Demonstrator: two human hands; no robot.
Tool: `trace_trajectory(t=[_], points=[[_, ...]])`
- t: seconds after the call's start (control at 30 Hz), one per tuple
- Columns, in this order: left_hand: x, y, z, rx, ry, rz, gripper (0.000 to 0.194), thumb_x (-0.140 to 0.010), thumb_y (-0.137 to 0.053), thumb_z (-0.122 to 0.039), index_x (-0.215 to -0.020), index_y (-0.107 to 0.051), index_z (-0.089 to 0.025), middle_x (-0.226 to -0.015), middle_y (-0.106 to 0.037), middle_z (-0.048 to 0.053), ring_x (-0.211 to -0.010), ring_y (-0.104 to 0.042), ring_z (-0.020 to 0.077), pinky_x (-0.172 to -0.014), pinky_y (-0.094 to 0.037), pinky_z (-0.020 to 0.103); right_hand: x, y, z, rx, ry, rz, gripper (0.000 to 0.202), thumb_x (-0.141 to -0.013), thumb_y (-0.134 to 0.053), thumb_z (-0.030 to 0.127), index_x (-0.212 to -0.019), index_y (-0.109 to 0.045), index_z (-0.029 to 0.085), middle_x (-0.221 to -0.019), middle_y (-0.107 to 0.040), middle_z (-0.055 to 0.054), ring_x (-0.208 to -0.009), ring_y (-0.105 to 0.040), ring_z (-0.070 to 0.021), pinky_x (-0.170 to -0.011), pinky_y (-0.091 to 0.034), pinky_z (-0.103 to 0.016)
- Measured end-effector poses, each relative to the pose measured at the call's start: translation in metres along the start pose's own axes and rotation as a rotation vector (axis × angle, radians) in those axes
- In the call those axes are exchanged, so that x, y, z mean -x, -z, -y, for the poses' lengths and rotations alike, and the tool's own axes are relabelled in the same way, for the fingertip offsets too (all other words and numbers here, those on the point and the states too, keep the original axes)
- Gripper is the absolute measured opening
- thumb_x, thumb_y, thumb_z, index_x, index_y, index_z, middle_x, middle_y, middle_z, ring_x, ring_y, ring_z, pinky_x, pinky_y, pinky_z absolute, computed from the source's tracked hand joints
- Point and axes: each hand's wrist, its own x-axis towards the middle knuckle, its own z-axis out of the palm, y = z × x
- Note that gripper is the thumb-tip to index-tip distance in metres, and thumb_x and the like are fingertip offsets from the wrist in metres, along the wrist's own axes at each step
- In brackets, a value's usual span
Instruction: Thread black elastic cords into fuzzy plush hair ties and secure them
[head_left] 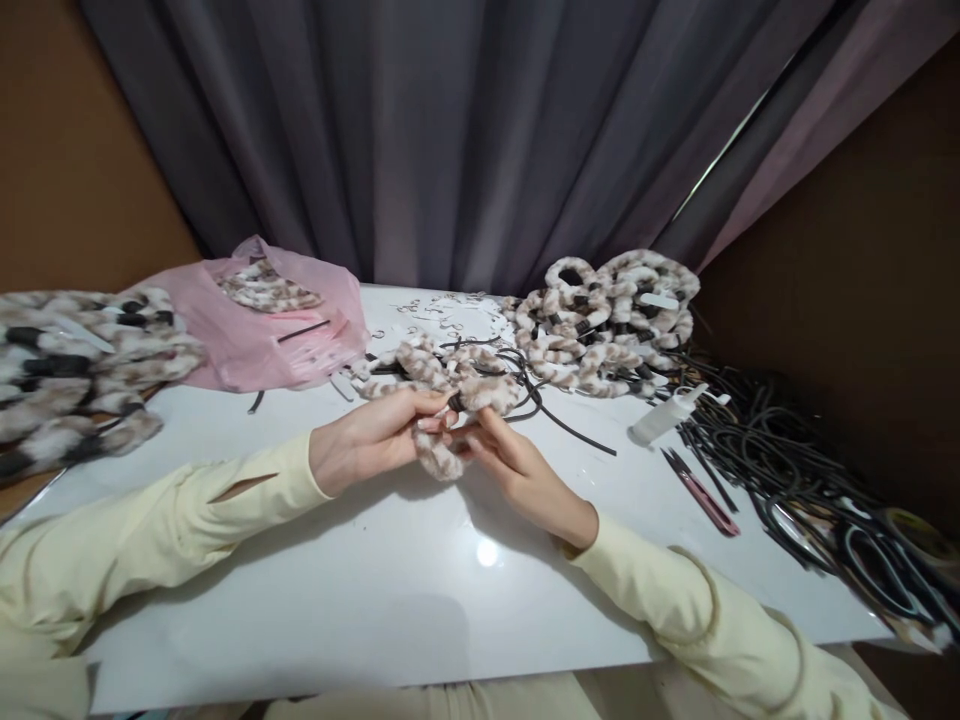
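Observation:
Over the middle of the white table, both my hands grip one spotted plush tube [487, 393], white and brown with a dark band near my left fingers. My left hand [382, 430] pinches it by the dark band, thumb on top. My right hand [517, 465] holds the furry part from the right, fingers bent round it. A furry end [441, 458] hangs below between the hands. Just behind lie more spotted plush pieces [411, 362] and a black cord [574, 432]. My fingers partly hide where the tube's ends meet.
Pink plastic bag [217, 345] with spotted fabric at back left; plush pile [45, 390] at far left. Plush rings [637, 290] are heaped at back right. Right side: white bottle [664, 418], pink-handled snips [705, 497], tangled black cords [772, 430]. Small metal rings [450, 325] lie behind.

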Motion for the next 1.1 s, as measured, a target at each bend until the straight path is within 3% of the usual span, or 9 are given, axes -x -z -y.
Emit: trace_trajectory(t=[0.17, 0.3, 0.43, 0.57, 0.67, 0.73, 0.8, 0.9, 1.1], points=[[-0.007, 0.005, 0.006, -0.017, 0.022, 0.079, 0.033, -0.081, -0.039, -0.001, -0.051, -0.044, -0.012, -0.043, -0.030, -0.006, -0.041, -0.030, 0.0046, -0.054, -0.045, 0.018, -0.001, -0.003, 0.003, -0.025, -0.058, 0.043, 0.021, -0.093, -0.037, 0.034, -0.098, -0.049, 0.017, -0.087, -0.060, -0.005, -0.080, -0.058, -0.0144, -0.073, -0.047, -0.029], [-0.007, 0.010, 0.010, -0.210, -0.157, 0.018, 0.021, -0.077, -0.050, -0.007, -0.057, -0.046, -0.013, -0.048, -0.041, -0.005, -0.041, -0.032, 0.0029, -0.045, -0.034, 0.013, -0.002, -0.006, -0.003, -0.136, -0.115, -0.029, 0.021, -0.087, -0.050, 0.035, -0.093, -0.054, 0.016, -0.083, -0.063, -0.005, -0.077, -0.061, -0.0154, -0.070, -0.048, -0.027], [-0.002, 0.010, 0.015, -0.567, -0.426, -0.084, 0.013, -0.079, -0.057, -0.025, -0.074, -0.050, -0.016, -0.057, -0.053, -0.004, -0.049, -0.046, 0.0070, -0.047, -0.033, 0.016, -0.002, -0.007, -0.003, -0.042, -0.175, -0.087, 0.026, -0.087, -0.049, 0.034, -0.071, -0.058, 0.015, -0.059, -0.061, -0.002, -0.053, -0.057, -0.0123, -0.056, -0.045, -0.024], [0.000, 0.013, 0.024, -0.955, -0.752, -0.169, 0.014, -0.084, -0.052, -0.031, -0.077, -0.049, -0.018, -0.053, -0.048, -0.007, -0.047, -0.042, 0.0069, -0.048, -0.033, 0.018, 0.002, -0.008, 0.006, 0.151, -0.102, -0.071, 0.036, -0.091, -0.042, 0.030, -0.059, -0.051, 0.017, -0.042, -0.047, 0.003, -0.042, -0.047, -0.0090, -0.053, -0.039, -0.022], [-0.003, 0.019, 0.033, -1.214, -1.136, -0.207, 0.006, -0.086, -0.050, -0.022, -0.082, -0.049, -0.019, -0.058, -0.050, -0.006, -0.050, -0.043, 0.0073, -0.052, -0.036, 0.018, 0.006, -0.009, 0.011, 0.265, 0.001, -0.042, 0.035, -0.092, -0.038, 0.024, -0.059, -0.047, 0.017, -0.045, -0.044, 0.004, -0.044, -0.044, -0.0082, -0.053, -0.036, -0.021], [-0.006, 0.025, 0.038, -1.354, -1.423, -0.160, 0.004, -0.087, -0.047, -0.015, -0.085, -0.048, -0.018, -0.066, -0.053, -0.002, -0.058, -0.046, 0.0094, -0.057, -0.039, 0.020, 0.009, -0.011, 0.012, 0.325, 0.089, -0.035, 0.030, -0.092, -0.035, 0.020, -0.064, -0.046, 0.018, -0.052, -0.048, 0.003, -0.048, -0.045, -0.0089, -0.053, -0.036, -0.021], [-0.010, 0.031, 0.039, -1.473, -1.611, -0.083, 0.008, -0.087, -0.043, -0.011, -0.088, -0.048, -0.017, -0.068, -0.052, 0.000, -0.063, -0.046, 0.0122, -0.061, -0.040, 0.023, 0.012, -0.013, 0.011, 0.391, 0.163, -0.037, 0.025, -0.091, -0.034, 0.017, -0.068, -0.045, 0.018, -0.059, -0.051, 0.000, -0.052, -0.046, -0.0101, -0.054, -0.036, -0.021], [-0.015, 0.036, 0.038, -1.580, -1.669, -0.031, 0.009, -0.087, -0.043, -0.010, -0.091, -0.047, -0.016, -0.066, -0.049, 0.001, -0.063, -0.042, 0.0141, -0.062, -0.039, 0.026, 0.015, -0.015, 0.009, 0.488, 0.216, -0.037, 0.021, -0.089, -0.035, 0.014, -0.069, -0.040, 0.019, -0.060, -0.048, 0.001, -0.050, -0.042, -0.0101, -0.050, -0.032, -0.021], [-0.016, 0.034, 0.037, -1.579, -1.605, -0.080, 0.005, -0.087, -0.046, -0.012, -0.087, -0.047, -0.017, -0.065, -0.049, 0.001, -0.064, -0.042, 0.0137, -0.062, -0.039, 0.026, 0.021, -0.013, 0.009, 0.658, 0.302, -0.025, 0.016, -0.078, -0.034, 0.006, -0.069, -0.035, 0.020, -0.056, -0.042, 0.003, -0.047, -0.033, -0.0104, -0.046, -0.023, -0.022]])
